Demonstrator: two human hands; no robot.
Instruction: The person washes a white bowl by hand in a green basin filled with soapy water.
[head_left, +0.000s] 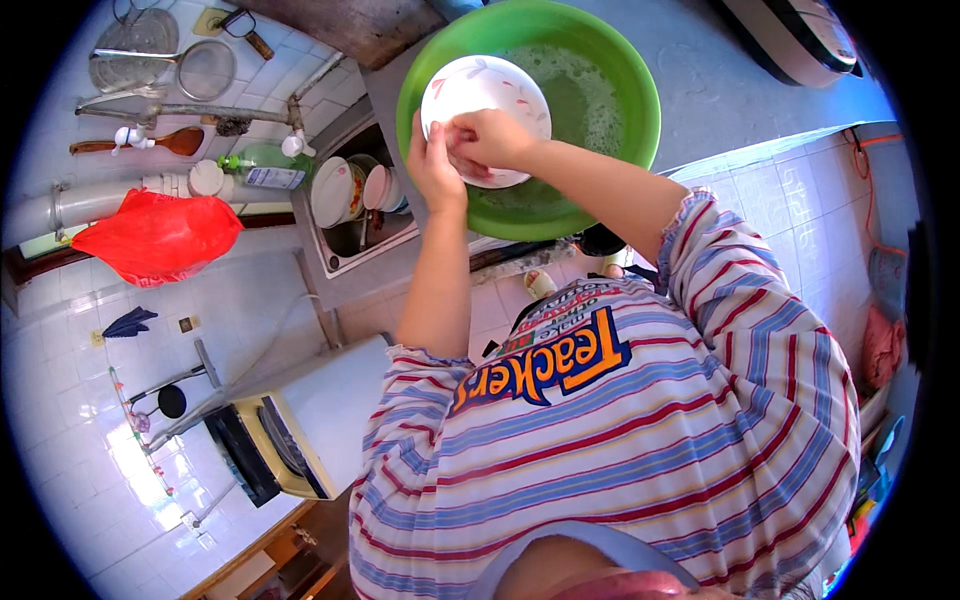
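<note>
A white bowl (487, 86) with a red and grey leaf pattern is tilted over a green plastic basin (645, 127). My left hand (439, 169) grips its near left rim, thumb on the face and fingers behind. Inside the bowl, my right hand (491, 139) presses against the surface with its fingers curled. Whether those fingers hold a cloth or sponge is hidden. Foamy water (592, 97) lies in the basin below both hands.
Left of the basin, a sink (337, 259) holds stacked plates (331, 191) and a pink bowl (377, 187). A green detergent bottle (274, 166) and a red plastic bag (161, 236) are farther left. An appliance (795, 37) stands on the countertop (720, 97) at right.
</note>
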